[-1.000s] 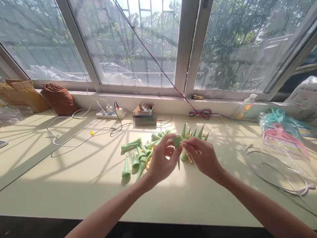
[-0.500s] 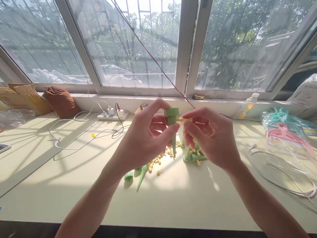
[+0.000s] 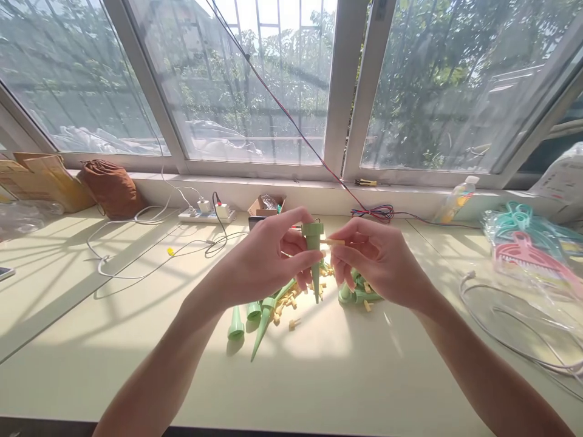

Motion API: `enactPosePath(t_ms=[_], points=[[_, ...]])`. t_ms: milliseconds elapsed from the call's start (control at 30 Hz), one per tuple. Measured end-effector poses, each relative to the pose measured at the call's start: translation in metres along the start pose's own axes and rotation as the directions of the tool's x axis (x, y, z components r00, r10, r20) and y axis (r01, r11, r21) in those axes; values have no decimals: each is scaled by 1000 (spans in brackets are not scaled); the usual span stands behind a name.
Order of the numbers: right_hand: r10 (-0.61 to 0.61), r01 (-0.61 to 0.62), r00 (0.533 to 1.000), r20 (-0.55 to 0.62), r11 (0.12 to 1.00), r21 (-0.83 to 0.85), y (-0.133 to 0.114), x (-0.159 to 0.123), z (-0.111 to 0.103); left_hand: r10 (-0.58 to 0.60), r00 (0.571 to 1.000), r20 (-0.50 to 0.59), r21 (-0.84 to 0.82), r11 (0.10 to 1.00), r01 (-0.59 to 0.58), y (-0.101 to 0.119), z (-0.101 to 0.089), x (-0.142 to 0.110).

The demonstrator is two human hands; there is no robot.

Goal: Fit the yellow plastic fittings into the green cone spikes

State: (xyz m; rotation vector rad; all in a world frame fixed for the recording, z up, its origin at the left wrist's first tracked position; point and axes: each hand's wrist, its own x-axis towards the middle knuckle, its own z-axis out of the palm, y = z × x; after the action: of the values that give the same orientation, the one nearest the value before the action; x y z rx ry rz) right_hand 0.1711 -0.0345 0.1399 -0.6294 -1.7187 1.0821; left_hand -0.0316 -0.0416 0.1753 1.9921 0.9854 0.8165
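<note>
My left hand grips a green cone-shaped spike upright, point down, above the table. My right hand pinches a small yellow peg and holds it against the side of the spike's wide top. Below the hands, a pile of green spikes and small yellow pegs lies on the pale table. More green spikes sit under my right hand, partly hidden.
White cables and a power strip lie at the back left, a small cardboard box by the window sill. A brown pouch sits at the far left. Bagged plastic hangers and a white cord lie at right.
Both hands lifted the spike and peg off the pile toward the camera, then lowered them slightly. The peg stays pressed at the spike's top.
</note>
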Motion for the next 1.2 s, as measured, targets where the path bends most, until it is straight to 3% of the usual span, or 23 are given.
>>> enactPosePath(t_ms=[500,767,1200], points=[[139,-127,986,88,983,-128,6,-1,-1,-75,995,62,214,975,60,-8,-2,0],[179,-160,979,95,971,-180,5,0,-3,-67,997,27,302,952,56,-7,1,-3],[234,-212,962,140,965,-153,10,0,-2,-50,998,30,402,915,34,-6,1,-4]])
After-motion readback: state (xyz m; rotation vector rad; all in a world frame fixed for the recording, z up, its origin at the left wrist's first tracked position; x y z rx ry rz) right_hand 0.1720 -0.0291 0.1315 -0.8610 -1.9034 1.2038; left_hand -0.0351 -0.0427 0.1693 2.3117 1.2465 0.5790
